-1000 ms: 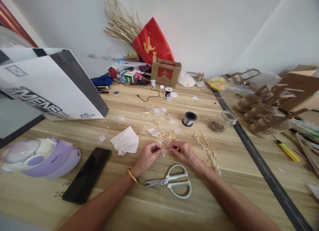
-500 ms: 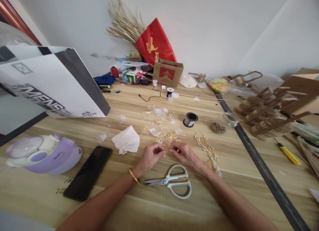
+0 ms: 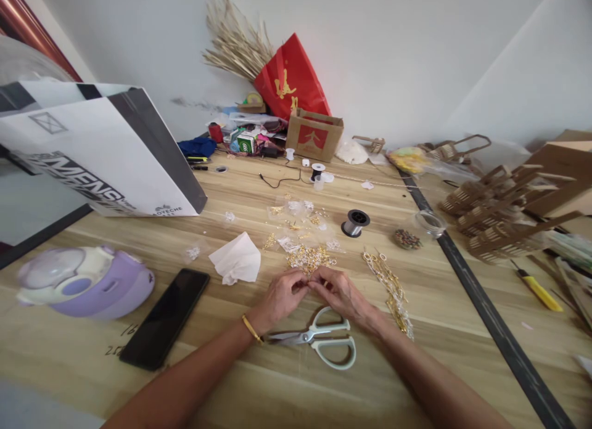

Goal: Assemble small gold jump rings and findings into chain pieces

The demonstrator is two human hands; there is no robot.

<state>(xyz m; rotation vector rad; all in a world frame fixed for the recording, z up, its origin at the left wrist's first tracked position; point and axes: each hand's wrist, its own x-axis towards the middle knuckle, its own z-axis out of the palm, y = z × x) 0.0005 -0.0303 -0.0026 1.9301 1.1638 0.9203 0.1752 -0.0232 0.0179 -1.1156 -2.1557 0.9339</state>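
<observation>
My left hand (image 3: 281,297) and my right hand (image 3: 337,291) meet fingertip to fingertip over the wooden table (image 3: 287,386), pinching something small and gold that is too tiny to make out. Just beyond the fingers lies a heap of small gold beads (image 3: 309,257). A row of gold ring-and-chain pieces (image 3: 391,288) runs along the right of my right hand. Mint-handled scissors (image 3: 319,339) lie shut just under both wrists. A gold bangle sits on my left wrist.
A crumpled white tissue (image 3: 237,261), a black phone (image 3: 167,318) and a purple appliance (image 3: 83,282) lie to the left. A spool of clear thread (image 3: 355,222), a bead dish (image 3: 406,238), a white shopping bag (image 3: 92,155), a red bag (image 3: 290,84) and wooden baskets (image 3: 499,207) stand beyond.
Both hands have drawn a little nearer to me and closer together, so the fingertips now touch. The view has shifted slightly.
</observation>
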